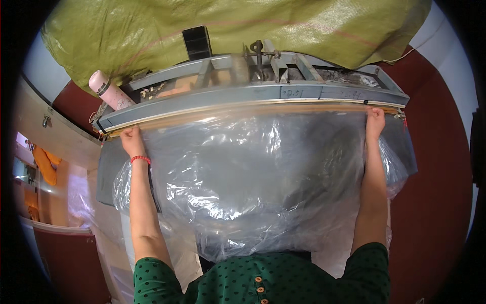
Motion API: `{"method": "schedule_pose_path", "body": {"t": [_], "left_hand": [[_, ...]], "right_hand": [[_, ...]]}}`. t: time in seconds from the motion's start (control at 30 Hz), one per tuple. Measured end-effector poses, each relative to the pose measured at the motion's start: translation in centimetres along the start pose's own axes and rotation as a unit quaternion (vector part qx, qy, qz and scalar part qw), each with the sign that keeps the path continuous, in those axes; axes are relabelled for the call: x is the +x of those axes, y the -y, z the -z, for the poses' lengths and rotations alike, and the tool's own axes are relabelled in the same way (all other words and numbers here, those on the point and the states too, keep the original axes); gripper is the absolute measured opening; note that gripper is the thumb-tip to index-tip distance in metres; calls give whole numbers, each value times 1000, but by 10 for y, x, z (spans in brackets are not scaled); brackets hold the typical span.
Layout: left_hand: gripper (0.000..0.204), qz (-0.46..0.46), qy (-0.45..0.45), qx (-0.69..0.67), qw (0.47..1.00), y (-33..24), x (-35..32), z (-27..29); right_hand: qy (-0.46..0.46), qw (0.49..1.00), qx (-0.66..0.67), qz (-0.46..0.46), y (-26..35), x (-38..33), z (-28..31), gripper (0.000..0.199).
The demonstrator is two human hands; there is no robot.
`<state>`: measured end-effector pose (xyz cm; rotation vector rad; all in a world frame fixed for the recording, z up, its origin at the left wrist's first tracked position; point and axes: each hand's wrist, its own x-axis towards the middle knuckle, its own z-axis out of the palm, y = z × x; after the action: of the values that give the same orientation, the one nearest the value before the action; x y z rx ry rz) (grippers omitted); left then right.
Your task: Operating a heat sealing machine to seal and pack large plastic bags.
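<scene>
Head view, bag [253, 177] contents unclear, fingertips hidden

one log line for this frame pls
left hand: grips clear plastic bag edge | right hand: same, far end | bag edge along grey sealer bar

bag between the hands: clear plastic bag [253, 187], thin, glossy, crinkled
bar above both hands: grey painted metal frame [253, 93], matt, scuffed
strip at the fingertips: tan sealing strip [243, 110], smooth, dull
beyond the frame: green woven plastic sack [228, 30], coarse
up-left of left hand [132, 141]: pink bottle [109, 90], smooth, satin
</scene>
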<state>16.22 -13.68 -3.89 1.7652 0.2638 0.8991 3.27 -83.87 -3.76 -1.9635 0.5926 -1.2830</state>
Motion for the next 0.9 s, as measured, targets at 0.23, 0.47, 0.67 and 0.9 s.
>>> {"method": "schedule_pose_path", "body": {"t": [0.23, 0.47, 0.67, 0.9], "left_hand": [[10, 83, -61, -78, 992, -2, 13, 12], [29, -328, 40, 353, 875, -8, -4, 62], [19, 49, 314, 60, 946, -82, -62, 84], [22, 217, 398, -250, 856, -166, -149, 97]], "right_hand": [[51, 973, 187, -124, 18, 5, 12, 5], [131, 989, -22, 70, 57, -20, 67, 21], [-45, 943, -329, 8, 28, -38, 200, 24], [210, 973, -14, 90, 206, -99, 97, 18]]}}
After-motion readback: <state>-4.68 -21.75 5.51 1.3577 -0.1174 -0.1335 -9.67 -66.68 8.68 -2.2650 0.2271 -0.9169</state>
